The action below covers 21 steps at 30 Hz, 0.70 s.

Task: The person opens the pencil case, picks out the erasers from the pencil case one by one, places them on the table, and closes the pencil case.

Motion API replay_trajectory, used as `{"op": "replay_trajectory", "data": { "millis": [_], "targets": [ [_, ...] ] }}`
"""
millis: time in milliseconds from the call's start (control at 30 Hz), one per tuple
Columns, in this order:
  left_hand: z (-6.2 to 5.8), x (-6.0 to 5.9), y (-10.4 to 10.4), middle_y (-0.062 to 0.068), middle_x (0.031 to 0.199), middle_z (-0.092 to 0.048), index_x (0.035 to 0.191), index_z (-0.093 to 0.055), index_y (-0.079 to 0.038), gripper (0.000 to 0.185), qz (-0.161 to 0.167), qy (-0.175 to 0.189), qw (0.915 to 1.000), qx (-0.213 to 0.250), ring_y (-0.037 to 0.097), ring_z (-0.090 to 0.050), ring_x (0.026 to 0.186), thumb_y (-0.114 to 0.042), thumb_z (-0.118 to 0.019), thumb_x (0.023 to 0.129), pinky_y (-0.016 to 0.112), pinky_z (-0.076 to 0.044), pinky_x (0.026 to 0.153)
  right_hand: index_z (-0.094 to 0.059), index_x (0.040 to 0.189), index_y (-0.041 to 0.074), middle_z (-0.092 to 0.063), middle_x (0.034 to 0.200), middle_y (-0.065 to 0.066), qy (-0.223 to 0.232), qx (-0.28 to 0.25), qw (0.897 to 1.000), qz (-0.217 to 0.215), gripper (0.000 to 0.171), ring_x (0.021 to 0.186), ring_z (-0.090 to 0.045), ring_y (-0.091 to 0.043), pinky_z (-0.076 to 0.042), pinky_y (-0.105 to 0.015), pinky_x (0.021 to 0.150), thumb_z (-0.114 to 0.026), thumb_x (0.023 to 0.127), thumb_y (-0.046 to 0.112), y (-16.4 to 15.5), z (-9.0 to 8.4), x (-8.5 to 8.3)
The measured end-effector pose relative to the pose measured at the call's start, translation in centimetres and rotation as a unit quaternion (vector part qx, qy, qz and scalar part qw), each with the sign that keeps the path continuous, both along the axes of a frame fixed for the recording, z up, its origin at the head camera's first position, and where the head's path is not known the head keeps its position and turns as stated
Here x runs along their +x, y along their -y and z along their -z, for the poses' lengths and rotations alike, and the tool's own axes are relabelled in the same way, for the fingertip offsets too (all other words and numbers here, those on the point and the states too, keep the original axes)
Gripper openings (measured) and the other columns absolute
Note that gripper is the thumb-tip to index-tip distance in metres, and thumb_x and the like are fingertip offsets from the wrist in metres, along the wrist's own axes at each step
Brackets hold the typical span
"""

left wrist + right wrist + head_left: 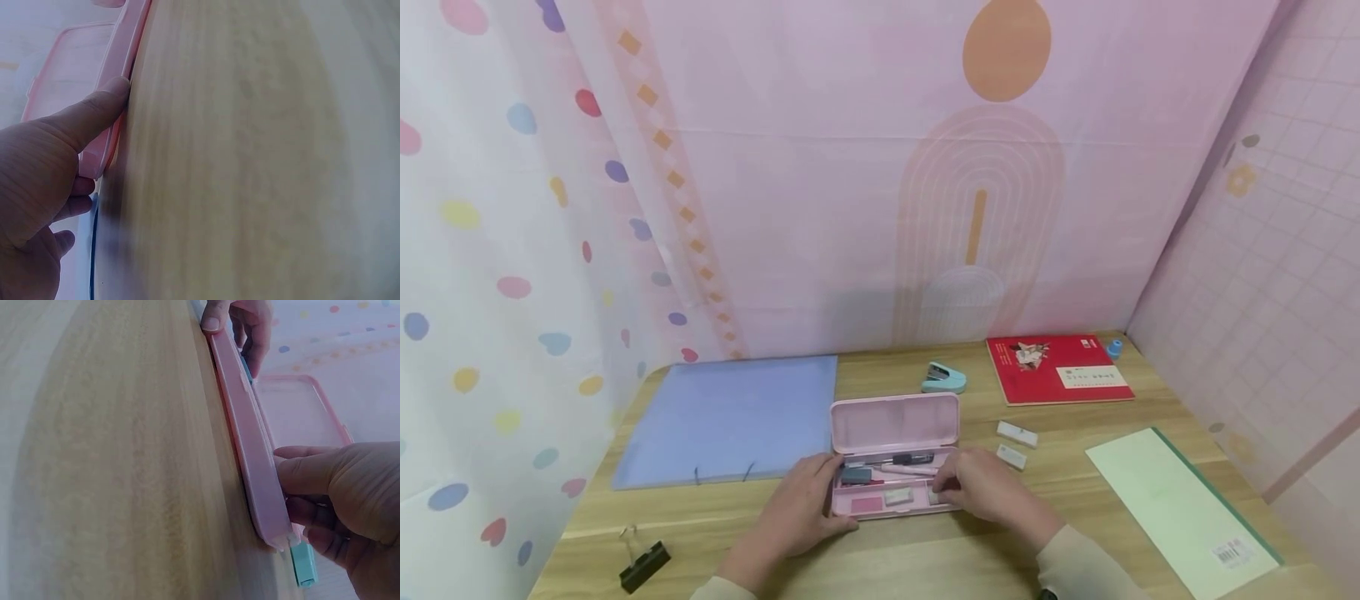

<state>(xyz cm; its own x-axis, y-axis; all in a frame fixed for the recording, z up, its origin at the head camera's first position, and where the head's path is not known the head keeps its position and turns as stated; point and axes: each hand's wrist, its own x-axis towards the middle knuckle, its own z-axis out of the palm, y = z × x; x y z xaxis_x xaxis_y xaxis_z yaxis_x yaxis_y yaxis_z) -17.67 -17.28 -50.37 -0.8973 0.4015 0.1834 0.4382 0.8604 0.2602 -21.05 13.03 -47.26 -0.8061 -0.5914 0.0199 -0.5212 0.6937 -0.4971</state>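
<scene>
An open pink pencil case (895,425) lies on the table with its lid tilted back. My left hand (801,508) grips its left end, thumb (103,103) along the front wall and fingers at the side. My right hand (981,483) reaches into the right end of the front compartment. Its fingertips pinch a small pale eraser (934,497), mostly hidden by the fingers. Beside it lie a whitish eraser (898,497) and a pink block (867,504). The rear compartment holds a dark pen (912,458), a pale pen (906,470) and a grey-blue block (856,476).
Behind the left hand lies a blue folder (737,417); a black binder clip (645,567) is nearer. Right of the case are two white erasers (1017,434), a teal stapler (944,378), a red book (1060,371), a small blue object (1115,349) and a pale green notebook (1180,508).
</scene>
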Motion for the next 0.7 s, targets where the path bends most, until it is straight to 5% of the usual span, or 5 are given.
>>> {"op": "replay_trajectory", "data": {
  "millis": [267, 367, 567, 700],
  "targets": [
    [0.0, 0.1, 0.0, 0.015, 0.134, -0.051, 0.140, -0.044, 0.001, 0.101, -0.002, 0.005, 1.0000, 0.004, 0.031, -0.047, 0.123, -0.062, -0.077, 0.067, 0.047, -0.037, 0.108, -0.077, 0.088, 0.022, -0.065, 0.083, 0.019, -0.071, -0.056, 0.996, 0.015, 0.009, 0.077, -0.056, 0.001, -0.052, -0.025, 0.070, -0.078, 0.080, 0.017, -1.3, -0.1, 0.6],
    [-0.1, 0.1, 0.0, 0.015, 0.134, -0.051, 0.140, -0.044, 0.001, 0.101, -0.001, 0.005, 1.0000, 0.006, 0.031, -0.047, 0.123, -0.061, -0.077, 0.067, 0.047, -0.037, 0.108, -0.076, 0.089, 0.022, -0.066, 0.086, 0.018, -0.069, -0.077, 0.992, 0.069, 0.011, 0.079, -0.058, 0.000, -0.053, -0.025, 0.071, -0.077, 0.081, 0.014, -3.4, -0.6, 1.1],
    [-0.2, 0.1, -0.1, 0.015, 0.134, -0.051, 0.140, -0.045, 0.001, 0.101, -0.006, 0.003, 1.0000, 0.003, 0.031, -0.047, 0.123, -0.062, -0.077, 0.067, 0.046, -0.037, 0.108, -0.076, 0.093, 0.025, -0.065, 0.084, 0.013, 0.013, -0.073, 0.973, 0.220, 0.012, 0.077, -0.056, -0.008, -0.051, -0.027, 0.068, -0.077, 0.083, 0.020, -9.4, -0.8, 1.0],
    [-0.1, 0.2, -0.1, 0.015, 0.134, -0.052, 0.139, -0.045, 0.001, 0.101, -0.005, 0.001, 1.0000, 0.006, 0.031, -0.047, 0.123, -0.062, -0.077, 0.067, 0.046, -0.037, 0.108, -0.076, 0.095, 0.021, -0.067, 0.088, 0.007, 0.032, -0.061, 0.961, 0.267, 0.012, 0.078, -0.056, -0.013, -0.052, -0.031, 0.070, -0.076, 0.083, 0.021, -12.5, -0.1, 0.7]
  ]
}}
